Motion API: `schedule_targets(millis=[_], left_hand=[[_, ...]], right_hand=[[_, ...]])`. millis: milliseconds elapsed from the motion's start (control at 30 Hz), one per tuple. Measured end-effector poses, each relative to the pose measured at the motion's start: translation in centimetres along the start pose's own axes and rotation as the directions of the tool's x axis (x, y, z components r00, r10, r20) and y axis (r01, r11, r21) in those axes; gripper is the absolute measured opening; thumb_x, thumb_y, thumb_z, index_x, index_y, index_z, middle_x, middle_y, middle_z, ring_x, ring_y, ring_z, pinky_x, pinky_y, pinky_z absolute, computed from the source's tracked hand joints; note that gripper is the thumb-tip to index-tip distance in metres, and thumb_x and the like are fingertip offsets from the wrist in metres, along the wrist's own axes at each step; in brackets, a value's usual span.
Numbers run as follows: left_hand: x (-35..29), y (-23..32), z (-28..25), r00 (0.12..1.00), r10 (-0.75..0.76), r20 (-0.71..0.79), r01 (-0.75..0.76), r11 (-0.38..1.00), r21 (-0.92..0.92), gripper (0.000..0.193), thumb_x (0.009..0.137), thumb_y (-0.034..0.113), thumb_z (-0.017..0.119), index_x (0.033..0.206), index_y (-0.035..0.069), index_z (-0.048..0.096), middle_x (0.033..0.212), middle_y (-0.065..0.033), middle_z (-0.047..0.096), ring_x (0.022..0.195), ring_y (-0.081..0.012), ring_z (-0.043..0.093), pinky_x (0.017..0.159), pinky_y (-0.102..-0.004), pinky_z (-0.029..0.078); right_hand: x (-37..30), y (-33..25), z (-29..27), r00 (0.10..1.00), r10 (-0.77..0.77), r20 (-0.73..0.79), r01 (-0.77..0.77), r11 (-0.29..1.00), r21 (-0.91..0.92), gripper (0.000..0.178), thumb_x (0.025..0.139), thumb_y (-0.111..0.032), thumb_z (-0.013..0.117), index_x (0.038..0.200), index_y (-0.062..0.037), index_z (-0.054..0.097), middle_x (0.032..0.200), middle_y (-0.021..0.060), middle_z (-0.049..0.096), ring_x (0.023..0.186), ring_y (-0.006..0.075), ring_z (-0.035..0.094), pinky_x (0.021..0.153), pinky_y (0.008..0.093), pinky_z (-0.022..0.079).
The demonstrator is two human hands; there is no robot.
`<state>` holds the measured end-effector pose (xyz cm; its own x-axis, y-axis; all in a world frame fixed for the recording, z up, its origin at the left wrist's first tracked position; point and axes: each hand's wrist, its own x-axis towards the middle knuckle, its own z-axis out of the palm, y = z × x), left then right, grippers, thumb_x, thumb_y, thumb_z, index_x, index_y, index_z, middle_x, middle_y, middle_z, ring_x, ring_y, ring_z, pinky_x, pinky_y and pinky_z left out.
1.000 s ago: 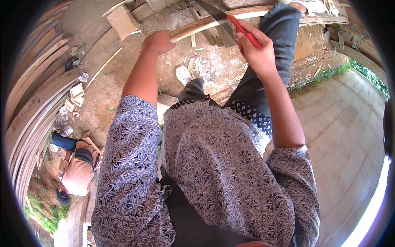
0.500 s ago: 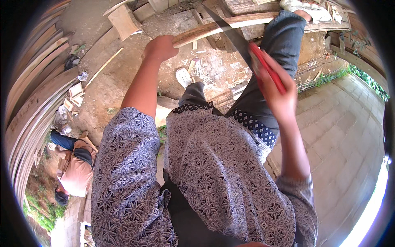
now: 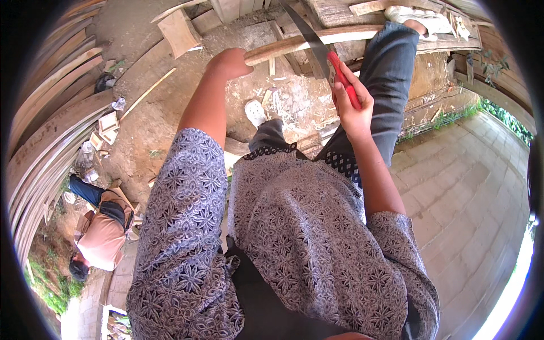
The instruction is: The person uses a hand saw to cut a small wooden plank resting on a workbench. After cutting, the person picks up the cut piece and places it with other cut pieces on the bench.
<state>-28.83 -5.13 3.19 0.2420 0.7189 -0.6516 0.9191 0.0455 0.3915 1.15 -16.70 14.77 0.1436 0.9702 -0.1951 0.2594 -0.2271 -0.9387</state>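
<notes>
A handsaw (image 3: 310, 37) with a red handle is gripped in my right hand (image 3: 356, 110). Its dark, tapering blade crosses a long, slightly curved wooden strip (image 3: 311, 42) and points up and to the left. My left hand (image 3: 228, 63) is closed around the strip's left end. At its right end the strip lies by my raised leg, over rough timber. From this view I cannot tell whether the teeth are in the wood.
My raised foot in a white shoe (image 3: 422, 20) rests on a timber stack at the far right. A wooden stool-like block (image 3: 178, 33) stands at the far left. Wood chips litter the dirt floor. Long planks (image 3: 42, 164) line the left side, where another person (image 3: 105, 235) bends down.
My right hand has moved left and slightly forward with the saw, pushing its blade further across the strip. My left hand keeps its hold on the strip's end.
</notes>
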Motion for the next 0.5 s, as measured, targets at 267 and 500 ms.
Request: schedule_targets(millis=[267,500], left_hand=[[-0.7,0.4,0.1,0.999,-0.04,-0.029,0.041,0.999,0.035,0.044,0.08,0.032,0.073,0.119,0.013,0.072,0.111,-0.0156,0.075,0.107,-0.0324,0.071,0.093,-0.0439,0.055],[-0.9,2.1,-0.3,0.99,-0.138,0.008,0.137,0.988,0.074,0.046,0.081,0.028,0.067,0.124,0.014,0.071,0.124,-0.0138,0.072,0.117,-0.0324,0.068,0.098,-0.044,0.053]], right_hand=[[0.1,-1.1,-0.6,0.996,0.092,-0.021,-0.09,0.993,0.076,0.042,0.099,-0.009,0.068,0.141,-0.0059,0.064,0.1,-0.0001,0.068,0.08,0.0052,0.06,0.069,0.0216,0.05],[1.8,-1.6,-0.8,1.0,-0.013,-0.004,0.013,0.999,-0.046,0.041,0.097,-0.011,0.068,0.137,-0.0022,0.066,0.106,0.0035,0.072,0.086,0.0057,0.062,0.078,0.0225,0.051]])
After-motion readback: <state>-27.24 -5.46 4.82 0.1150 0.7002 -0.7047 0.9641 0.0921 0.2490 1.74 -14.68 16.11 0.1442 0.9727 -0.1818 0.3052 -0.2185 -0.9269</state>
